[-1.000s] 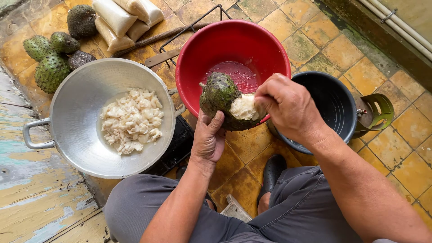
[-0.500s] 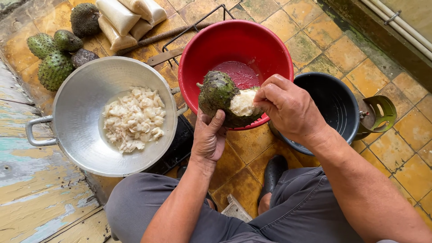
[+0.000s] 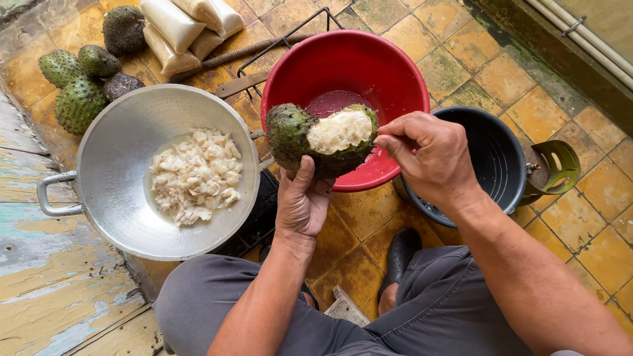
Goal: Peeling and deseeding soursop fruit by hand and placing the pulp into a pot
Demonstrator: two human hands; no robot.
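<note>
The soursop (image 3: 326, 140) is bumpy green, its white pulp bared (peel partly gone), held over the red basin (image 3: 389, 62). Four whole soursops (image 3: 79, 102) lie on the floor. The left hand (image 3: 301, 201) cups it from beneath; the right hand (image 3: 432, 155) pinches its edge.

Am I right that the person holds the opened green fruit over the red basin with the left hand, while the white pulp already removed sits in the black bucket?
Not quite. The head view shows the white pulp lying in the silver metal pan, not the black bucket. The rest stands: the left hand holds the opened green fruit over the red basin.
</note>
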